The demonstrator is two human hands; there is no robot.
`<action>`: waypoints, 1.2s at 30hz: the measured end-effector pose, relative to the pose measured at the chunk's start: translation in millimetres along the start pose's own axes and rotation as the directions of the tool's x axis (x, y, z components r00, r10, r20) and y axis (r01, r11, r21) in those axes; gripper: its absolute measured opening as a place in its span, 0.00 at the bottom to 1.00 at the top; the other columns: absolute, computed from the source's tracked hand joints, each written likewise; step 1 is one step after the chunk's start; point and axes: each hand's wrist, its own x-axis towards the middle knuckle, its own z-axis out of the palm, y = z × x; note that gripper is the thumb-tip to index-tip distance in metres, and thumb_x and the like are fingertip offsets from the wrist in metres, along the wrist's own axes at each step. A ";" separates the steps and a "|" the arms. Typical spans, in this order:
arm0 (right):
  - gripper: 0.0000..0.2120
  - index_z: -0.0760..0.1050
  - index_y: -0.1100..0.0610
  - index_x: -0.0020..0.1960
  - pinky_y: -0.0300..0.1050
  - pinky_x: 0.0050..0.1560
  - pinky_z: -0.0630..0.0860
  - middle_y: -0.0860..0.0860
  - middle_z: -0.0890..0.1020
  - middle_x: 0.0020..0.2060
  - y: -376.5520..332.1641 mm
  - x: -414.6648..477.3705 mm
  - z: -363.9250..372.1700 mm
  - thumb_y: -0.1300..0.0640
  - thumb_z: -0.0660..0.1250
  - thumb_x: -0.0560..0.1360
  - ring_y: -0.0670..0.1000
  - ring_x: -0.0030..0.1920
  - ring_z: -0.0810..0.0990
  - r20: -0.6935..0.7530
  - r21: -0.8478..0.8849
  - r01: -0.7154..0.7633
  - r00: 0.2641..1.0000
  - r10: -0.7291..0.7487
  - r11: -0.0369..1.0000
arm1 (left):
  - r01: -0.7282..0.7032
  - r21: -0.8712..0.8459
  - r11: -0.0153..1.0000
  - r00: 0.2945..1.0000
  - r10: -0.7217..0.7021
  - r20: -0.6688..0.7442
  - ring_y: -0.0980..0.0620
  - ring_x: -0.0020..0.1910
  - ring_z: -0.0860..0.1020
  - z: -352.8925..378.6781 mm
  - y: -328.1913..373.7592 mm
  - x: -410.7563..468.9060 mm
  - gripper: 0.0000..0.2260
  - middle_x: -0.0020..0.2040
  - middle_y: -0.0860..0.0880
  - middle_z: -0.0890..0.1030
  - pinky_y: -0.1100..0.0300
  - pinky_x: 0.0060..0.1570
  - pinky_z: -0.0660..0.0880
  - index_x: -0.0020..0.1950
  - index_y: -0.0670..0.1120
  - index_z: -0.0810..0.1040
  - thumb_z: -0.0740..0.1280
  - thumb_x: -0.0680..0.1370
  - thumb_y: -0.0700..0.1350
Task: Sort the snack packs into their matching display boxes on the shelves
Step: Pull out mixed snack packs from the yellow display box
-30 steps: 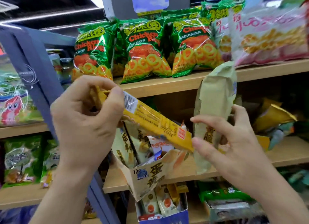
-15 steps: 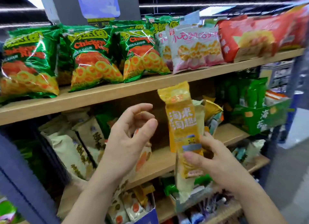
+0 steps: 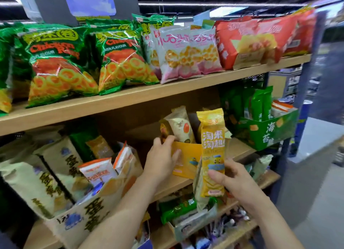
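- The right hand (image 3: 236, 181) is the nearest. Its fingers and thumb are curled round the lower part of a yellow snack pack (image 3: 212, 148), which it holds upright in the air, just in front of the middle shelf (image 3: 242, 152).
- A pale pack (image 3: 197, 191) is held behind the yellow one in the same hand, and only its left edge shows.
- The left hand (image 3: 162, 163) grips the left rim of the yellow display box (image 3: 188, 161), with the fingers over the edge and the thumb on the front wall.
- This box stands on the middle shelf, and a cream pack (image 3: 180, 126) with a round orange picture leans out of it.
- To the left is a beige display box (image 3: 89, 213) that holds white-orange packs (image 3: 96, 171).
- To the right is a green display box (image 3: 268, 135) with green packs (image 3: 260, 103) upright in it.
- Farther back, on the upper shelf (image 3: 130, 98), green ring-snack bags (image 3: 59, 66), pink-white bags (image 3: 186, 53) and red bags (image 3: 249, 42) lie in a row.
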 end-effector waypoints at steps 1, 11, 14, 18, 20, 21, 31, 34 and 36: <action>0.16 0.86 0.46 0.48 0.31 0.53 0.74 0.51 0.79 0.61 1.1 3.3 -3.9 0.41 0.78 0.63 0.40 0.57 0.79 -0.004 -0.029 0.007 1.000 -0.007 1.000 | 0.017 0.009 1.000 1.000 -0.017 -0.020 0.44 0.51 0.76 2.0 2.9 2.3 0.15 0.53 0.50 0.64 0.57 0.47 0.69 0.67 0.56 0.68 0.62 0.81 0.54; 0.21 0.83 0.38 0.53 0.51 0.63 0.75 0.42 0.79 0.59 8.8 16.5 -43.5 0.35 0.74 0.61 0.43 0.60 0.79 -0.099 -0.049 0.053 0.993 -0.058 0.997 | 0.021 -0.031 0.999 0.984 -0.026 -0.179 0.49 0.49 0.76 25.6 53.6 2.5 0.10 0.55 0.52 0.66 0.54 0.47 0.77 0.53 0.54 0.76 0.66 0.77 0.59; 0.23 0.82 0.39 0.56 0.52 0.67 0.72 0.43 0.80 0.61 7.1 14.9 -39.7 0.33 0.73 0.63 0.43 0.63 0.78 0.053 -0.063 0.071 0.996 -0.068 0.995 | -0.036 -0.255 0.966 0.977 -0.020 -0.213 0.56 0.50 0.76 15.2 53.4 -13.9 0.07 0.53 0.55 0.73 0.57 0.51 0.75 0.56 0.57 0.79 0.66 0.80 0.50; 0.29 0.83 0.41 0.55 0.51 0.64 0.75 0.48 0.83 0.58 2.3 15.6 -24.1 0.28 0.75 0.58 0.50 0.62 0.80 0.150 0.026 0.048 0.987 -0.052 0.998 | -0.091 -0.260 0.961 0.940 -0.004 -0.342 0.63 0.51 0.76 -18.0 39.4 -45.2 0.10 0.51 0.61 0.77 0.63 0.52 0.74 0.55 0.56 0.81 0.66 0.80 0.43; 0.31 0.84 0.43 0.53 0.47 0.56 0.79 0.50 0.84 0.55 -1.7 16.6 -12.1 0.29 0.78 0.55 0.52 0.58 0.82 0.175 0.143 0.029 0.983 -0.054 0.989 | -0.045 -0.105 0.993 0.927 0.003 -0.375 0.62 0.51 0.75 -33.7 26.0 -62.1 0.10 0.51 0.60 0.77 0.65 0.50 0.74 0.57 0.54 0.81 0.66 0.79 0.42; 0.31 0.84 0.44 0.53 0.45 0.54 0.79 0.51 0.84 0.55 -3.8 17.1 -5.4 0.30 0.78 0.55 0.53 0.57 0.83 0.186 0.174 0.035 0.980 -0.068 0.984 | 0.004 0.003 1.000 0.917 -0.002 -0.398 0.60 0.52 0.74 -41.4 17.5 -70.7 0.10 0.52 0.58 0.77 0.64 0.49 0.72 0.57 0.53 0.81 0.66 0.79 0.42; 0.26 0.84 0.43 0.52 0.39 0.59 0.75 0.42 0.77 0.63 -8.6 13.9 62.3 0.31 0.75 0.60 0.42 0.64 0.76 0.283 0.040 0.150 0.946 -0.155 0.988 | 0.413 0.337 0.846 0.911 -0.374 -0.174 0.49 0.53 0.76 -75.4 -42.6 -106.1 0.22 0.64 0.51 0.74 0.58 0.40 0.73 0.74 0.58 0.55 0.58 0.82 0.52; 0.20 0.85 0.43 0.51 0.36 0.58 0.75 0.40 0.77 0.63 -7.2 12.8 76.4 0.36 0.74 0.62 0.39 0.63 0.75 0.326 0.026 0.133 0.936 -0.135 0.991 | 0.354 0.251 0.901 0.921 -0.290 -0.259 0.50 0.48 0.76 -78.2 -45.1 -108.9 0.18 0.57 0.51 0.77 0.60 0.39 0.66 0.73 0.55 0.62 0.57 0.83 0.49; 0.22 0.84 0.43 0.53 0.44 0.64 0.73 0.39 0.77 0.62 -4.5 13.0 83.1 0.34 0.74 0.63 0.41 0.65 0.75 0.329 0.046 0.122 0.935 -0.130 0.992 | 0.276 0.167 0.946 0.875 -0.175 -0.451 0.51 0.49 0.73 -85.7 -52.2 -105.6 0.17 0.55 0.49 0.72 0.60 0.41 0.66 0.71 0.50 0.70 0.58 0.82 0.45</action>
